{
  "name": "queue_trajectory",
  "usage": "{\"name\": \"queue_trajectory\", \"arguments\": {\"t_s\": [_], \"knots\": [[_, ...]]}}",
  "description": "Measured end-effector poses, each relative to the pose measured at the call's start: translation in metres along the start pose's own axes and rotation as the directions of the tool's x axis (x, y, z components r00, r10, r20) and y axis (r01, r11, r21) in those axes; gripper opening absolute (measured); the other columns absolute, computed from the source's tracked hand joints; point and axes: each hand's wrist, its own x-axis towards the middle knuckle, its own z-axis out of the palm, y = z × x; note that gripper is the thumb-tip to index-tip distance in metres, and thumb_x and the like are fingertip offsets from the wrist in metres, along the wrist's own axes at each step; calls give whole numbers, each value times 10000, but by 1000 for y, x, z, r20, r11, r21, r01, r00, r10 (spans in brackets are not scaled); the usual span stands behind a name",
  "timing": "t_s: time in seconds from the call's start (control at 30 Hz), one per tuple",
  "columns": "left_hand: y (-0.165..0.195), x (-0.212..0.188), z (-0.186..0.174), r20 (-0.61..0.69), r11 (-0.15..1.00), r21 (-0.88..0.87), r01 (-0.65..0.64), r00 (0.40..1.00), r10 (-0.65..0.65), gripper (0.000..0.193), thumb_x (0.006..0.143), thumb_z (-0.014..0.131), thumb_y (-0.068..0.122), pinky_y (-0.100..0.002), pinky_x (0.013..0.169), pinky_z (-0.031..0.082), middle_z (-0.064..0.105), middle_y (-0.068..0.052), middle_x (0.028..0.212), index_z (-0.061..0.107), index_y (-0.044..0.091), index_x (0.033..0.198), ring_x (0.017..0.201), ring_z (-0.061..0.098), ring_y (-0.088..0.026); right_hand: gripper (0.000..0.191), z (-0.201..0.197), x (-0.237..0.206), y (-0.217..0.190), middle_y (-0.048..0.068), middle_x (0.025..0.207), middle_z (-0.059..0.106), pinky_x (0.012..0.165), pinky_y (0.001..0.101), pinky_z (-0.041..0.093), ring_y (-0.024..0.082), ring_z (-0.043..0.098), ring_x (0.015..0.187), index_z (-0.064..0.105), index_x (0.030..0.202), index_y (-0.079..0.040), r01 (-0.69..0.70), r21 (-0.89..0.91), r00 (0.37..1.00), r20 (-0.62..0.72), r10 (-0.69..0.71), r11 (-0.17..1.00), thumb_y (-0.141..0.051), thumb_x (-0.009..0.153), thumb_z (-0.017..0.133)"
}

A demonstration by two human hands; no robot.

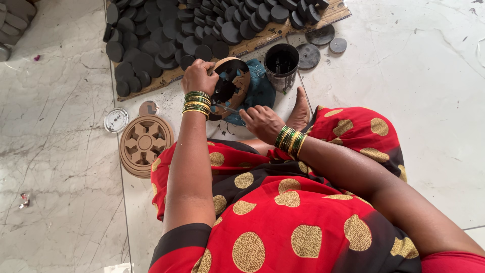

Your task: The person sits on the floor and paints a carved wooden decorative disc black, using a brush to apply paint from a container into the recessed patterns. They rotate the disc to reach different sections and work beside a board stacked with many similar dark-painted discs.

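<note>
My left hand (198, 76) grips the rim of a round wooden cut-out wheel (237, 83), holding it tilted on edge over a teal cloth (261, 91). Much of the wheel's inside is painted black. My right hand (261, 122) is closed on a thin paintbrush (227, 107) whose tip reaches the wheel's lower part. A black paint tin (281, 63) stands just beyond the wheel, next to my bare foot (301, 111).
An unpainted wooden cut-out wheel (145, 144) lies flat on the marble floor at my left, with a round metal lid (116, 120) beside it. Many black-painted discs (202, 25) are spread on cardboard ahead. Loose black discs (319, 36) lie near the tin.
</note>
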Motion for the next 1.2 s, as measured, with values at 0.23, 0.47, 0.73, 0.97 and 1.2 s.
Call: {"name": "queue_trajectory", "arguments": {"t_s": [0.23,0.47,0.73,0.97,1.2], "knots": [[1,0,-2,23,1000,17,19,1000,-20,246,823,746,217,-391,829,578,714,49,1062,799,255,1060,988,697,-211,388,-9,1,10,80,939,614,744,372,532,219,629,861,606,1285,-21,-104,-13,994,-33,104,994,-215,951,643],[6,-2,0,15,999,31,-9,1000,9,237,812,753,226,-396,863,568,712,48,1075,800,241,1044,1009,686,-223,424,-6,5,6,76,953,620,764,376,533,220,637,882,603,1330,-23,-79,10,996,-52,79,997,-204,948,645],[2,0,-1,21,1000,-5,14,1000,-14,251,811,745,211,-395,850,560,709,36,1069,804,253,1052,997,693,-219,303,-2,0,10,76,901,625,725,390,543,218,646,817,636,1221,-32,-158,23,987,46,157,987,-204,971,637],[3,-3,1,11,1000,-23,14,1000,-14,237,810,752,220,-392,833,559,716,56,1056,802,243,1040,981,699,-207,364,-17,5,10,75,874,614,657,363,520,210,621,775,647,1212,-17,-75,-39,992,-107,70,996,-217,907,660],[12,-3,5,11,999,12,-37,999,37,232,815,747,226,-391,843,560,712,54,1071,806,237,1039,984,699,-211,338,-13,16,12,58,880,605,726,322,555,176,630,804,649,1247,18,52,-165,990,-120,-72,985,-131,944,638]]}}
